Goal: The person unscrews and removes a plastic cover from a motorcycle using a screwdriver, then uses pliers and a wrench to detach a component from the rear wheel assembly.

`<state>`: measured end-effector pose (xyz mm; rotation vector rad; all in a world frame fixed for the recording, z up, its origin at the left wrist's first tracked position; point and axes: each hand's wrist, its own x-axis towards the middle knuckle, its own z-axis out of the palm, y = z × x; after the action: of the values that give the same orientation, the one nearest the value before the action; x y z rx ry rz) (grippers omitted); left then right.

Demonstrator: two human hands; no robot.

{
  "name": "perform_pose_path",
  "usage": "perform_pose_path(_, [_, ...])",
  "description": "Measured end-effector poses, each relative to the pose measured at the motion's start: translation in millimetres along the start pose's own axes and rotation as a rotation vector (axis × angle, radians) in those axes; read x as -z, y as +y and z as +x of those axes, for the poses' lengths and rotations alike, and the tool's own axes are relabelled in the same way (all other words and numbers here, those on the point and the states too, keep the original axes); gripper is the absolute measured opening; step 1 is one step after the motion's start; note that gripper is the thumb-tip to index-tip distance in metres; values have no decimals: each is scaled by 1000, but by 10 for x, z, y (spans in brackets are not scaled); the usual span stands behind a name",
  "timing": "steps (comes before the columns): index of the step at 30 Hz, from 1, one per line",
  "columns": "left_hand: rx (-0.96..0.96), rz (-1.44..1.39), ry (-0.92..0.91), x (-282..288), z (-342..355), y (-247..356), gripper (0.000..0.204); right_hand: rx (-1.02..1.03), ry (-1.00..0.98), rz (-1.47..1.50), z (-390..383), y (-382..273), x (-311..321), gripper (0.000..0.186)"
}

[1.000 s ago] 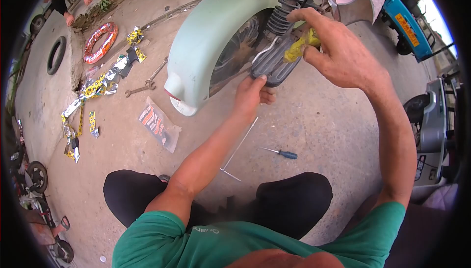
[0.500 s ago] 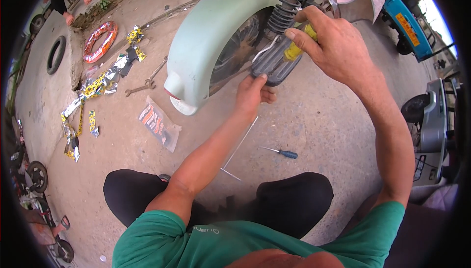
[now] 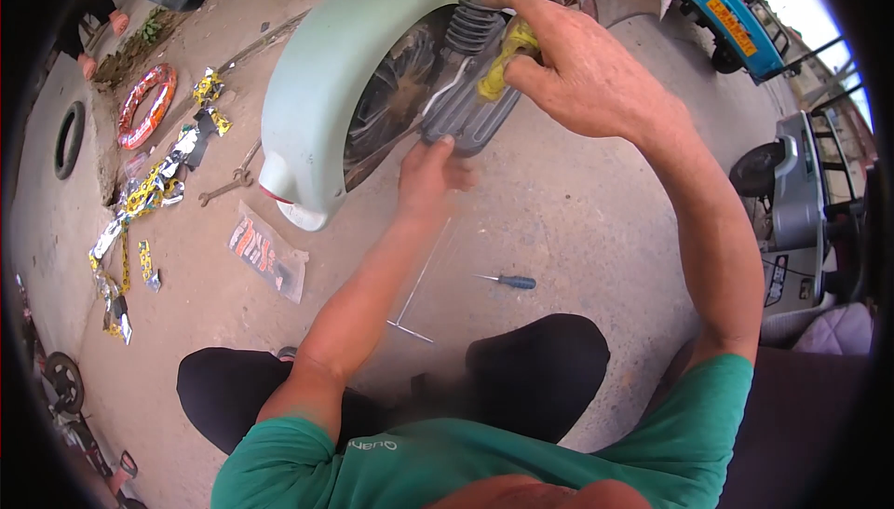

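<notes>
A dark grey ribbed footrest (image 3: 473, 122) juts out beside the rear wheel of a small scooter, under the black coil spring (image 3: 477, 15). At its near end my left hand (image 3: 430, 174) has the thumb on top and the fingers curled below, somewhat blurred. Over the footrest my right hand (image 3: 587, 67) is closed round a yellow tool handle (image 3: 508, 57), perhaps a screwdriver's; its working end cannot be made out. The scooter's pale green fender (image 3: 312, 99) curves over the wheel (image 3: 396, 90) to the left of both hands.
On the concrete lie a blue-handled screwdriver (image 3: 510, 281), a T-handle wrench (image 3: 410, 330), a spanner (image 3: 228, 188), a clear plastic packet (image 3: 267, 253) and torn yellow wrapping (image 3: 149, 197). Farther left are a wrapped tyre (image 3: 147, 106) and a bare tyre (image 3: 69, 140). Vehicles stand at the right.
The whole view has shifted, so the scooter and floor items appear farther left. My left hand still grips the footrest's near end, and my right still holds the yellow handle above it.
</notes>
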<state>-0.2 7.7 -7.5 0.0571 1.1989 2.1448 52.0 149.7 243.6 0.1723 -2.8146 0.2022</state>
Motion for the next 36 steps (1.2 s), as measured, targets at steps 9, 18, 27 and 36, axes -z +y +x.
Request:
perform_pose_path(9, [33,-22,41,-2,-3,-43,26,78,266,-84,-10,88,-168,45])
perform_pose_path(18, [17,11,28,102,10,-10,24,-252,-190,-64,109,-182,42,49])
perform_pose_path(27, [15,11,1,36,-35,32,24,-130,-87,-157,125,-147,-59,45])
perform_pose_path(36, [24,2,-23,20,-44,29,30,-31,12,-111,122,-105,-83,46])
